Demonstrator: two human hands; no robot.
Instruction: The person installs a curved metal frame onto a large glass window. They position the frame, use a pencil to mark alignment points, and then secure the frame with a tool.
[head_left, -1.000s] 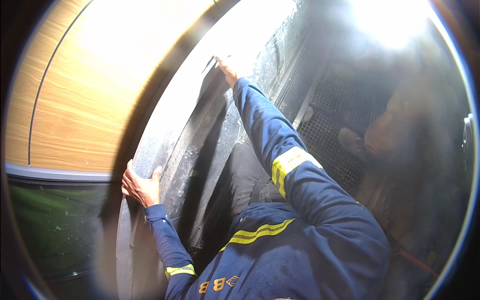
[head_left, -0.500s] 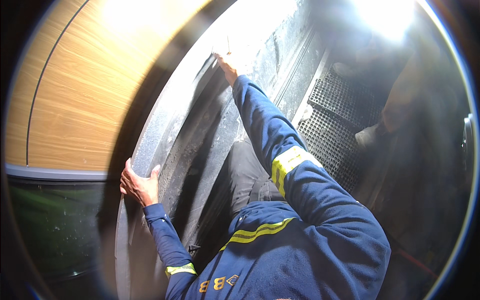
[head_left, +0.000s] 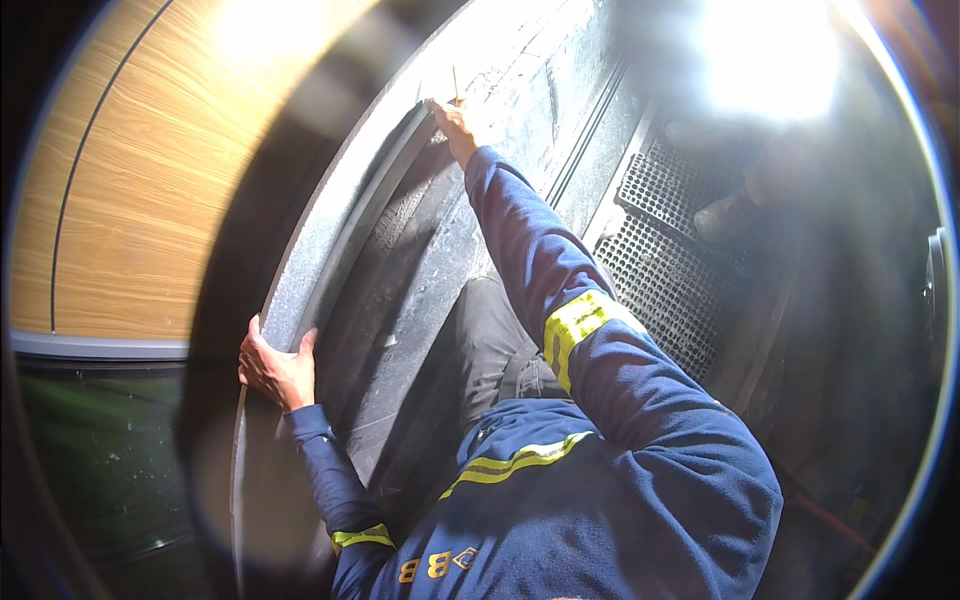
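A long, dusty dark-grey panel [head_left: 400, 250] with a raised rim runs slantwise in front of me. Over its left rim my left hand [head_left: 278, 370] is hooked, the fingers on the outer side and the thumb on the inner side. Farther up, my right hand [head_left: 457, 132] is closed at the end of a long inner lip [head_left: 385, 175], the arm stretched out. A thin upright sliver, perhaps a wire, stands by its fingertips; whether it is held I cannot tell. Glare washes out the panel's far end.
Wood-grain panelling [head_left: 170, 200] rises at the left above a dark glossy surface [head_left: 100, 450]. Black perforated mats [head_left: 665, 260] lie to the right. A person's shoe [head_left: 725, 217] shows beyond them, beneath a glaring lamp [head_left: 770, 60].
The lamp's glare has grown and come lower, and the shadows on the panel and panelling have shifted. The other person's shoe has moved farther away. Both my hands keep almost the same places.
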